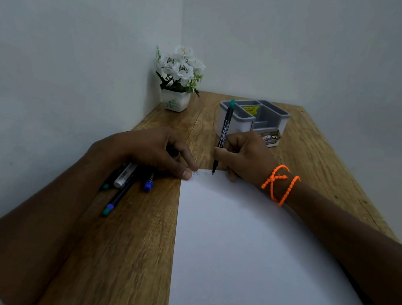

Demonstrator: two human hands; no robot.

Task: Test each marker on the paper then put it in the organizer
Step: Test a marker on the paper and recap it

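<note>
Touching paper [259, 248], upright green-capped marker [225, 127]

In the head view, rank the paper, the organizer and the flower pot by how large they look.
1. Paper, by far; it is also nearest the camera.
2. Organizer.
3. Flower pot, smallest without its flowers.

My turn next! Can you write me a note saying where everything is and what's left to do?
Right hand: holds a green-ended marker upright, tip on the paper's top edge, beside a few faint marks.
Left hand: pins the paper's top-left corner; something dark sits under its fingers, unclear what.
Other markers: on the table, left of the paper, partly under the left wrist.
Organizer: behind the right hand; no markers visible inside.
Left: finish this test, put the marker in, then do the others.
</note>
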